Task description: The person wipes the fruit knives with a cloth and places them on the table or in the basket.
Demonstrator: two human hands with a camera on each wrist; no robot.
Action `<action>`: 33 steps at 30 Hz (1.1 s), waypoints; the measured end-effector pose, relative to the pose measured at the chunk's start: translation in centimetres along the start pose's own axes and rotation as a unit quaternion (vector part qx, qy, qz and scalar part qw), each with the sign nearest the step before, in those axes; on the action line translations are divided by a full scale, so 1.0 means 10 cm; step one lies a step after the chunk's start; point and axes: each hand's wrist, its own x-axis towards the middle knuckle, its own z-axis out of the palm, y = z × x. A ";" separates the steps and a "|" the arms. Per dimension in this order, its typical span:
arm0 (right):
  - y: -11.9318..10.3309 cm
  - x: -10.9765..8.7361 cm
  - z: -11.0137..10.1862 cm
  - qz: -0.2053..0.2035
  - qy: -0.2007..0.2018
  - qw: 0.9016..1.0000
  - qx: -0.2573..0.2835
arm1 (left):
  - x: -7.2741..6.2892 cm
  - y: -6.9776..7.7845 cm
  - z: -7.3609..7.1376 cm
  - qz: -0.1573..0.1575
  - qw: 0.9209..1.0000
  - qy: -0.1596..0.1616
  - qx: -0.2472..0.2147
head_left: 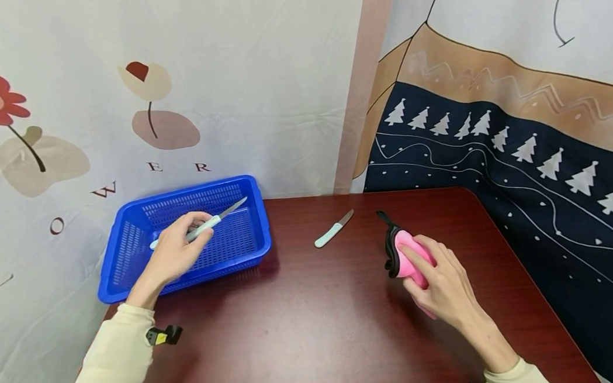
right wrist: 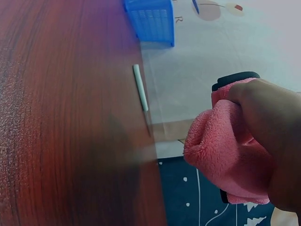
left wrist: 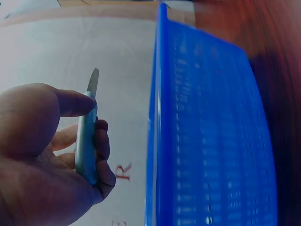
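- Nearest is the table [head_left: 295,344], reddish-brown and a little shiny, with wood grain; soft shadows fall on it below both hands.
- From 7 o'clock and 5 o'clock the two pale sleeves [head_left: 111,356] enter; a small black device with a yellow part sits at the left cuff.
- At 4 o'clock, the right hand [head_left: 441,283] is grasping a pink fluffy cloth [right wrist: 221,146] with black edging. The cloth lies inside the grip and comes out toward 10 o'clock, its black loop toward 11.
- At 9 o'clock, the left hand [head_left: 175,249] is over the basket and grasps the held knife [left wrist: 87,136] by its pale handle, the thumb pressing on it. The blade leaves the grip toward 2 o'clock.
- The second knife [head_left: 332,233] lies on the table near 12 o'clock, apart from both hands, tip toward 2 o'clock.
- The blue basket [head_left: 264,220], with perforated walls, stands at 10 o'clock; a small whitish piece shows in it, I cannot tell what.
- Farthest, a white hanging [head_left: 278,70] with flowers and letters fills 9 to 12 o'clock; a dark blue hanging [head_left: 441,154] with white trees takes 1 to 3.
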 end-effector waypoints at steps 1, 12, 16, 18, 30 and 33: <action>0.00 0.00 0.00 -0.002 0.002 1.000 -0.001 | 0.02 -0.03 -0.02 -0.001 1.000 -0.002 0.005; 0.02 -0.01 0.00 -0.022 0.020 1.000 -0.005 | 0.14 -0.38 -0.10 -0.049 0.997 -0.035 0.041; 0.01 -0.02 0.00 -0.019 0.016 1.000 -0.005 | 0.16 -0.44 -0.10 -0.055 0.997 -0.043 0.042; 0.01 -0.02 0.00 -0.018 0.015 1.000 -0.004 | 0.17 -0.45 -0.10 -0.056 0.996 -0.048 0.046; 0.00 -0.03 -0.01 -0.017 0.013 1.000 -0.007 | 0.20 -0.40 -0.10 -0.078 0.991 -0.092 0.064; 0.01 -0.03 -0.01 -0.019 0.014 1.000 -0.006 | 0.24 -0.36 -0.05 -0.073 0.990 -0.093 0.074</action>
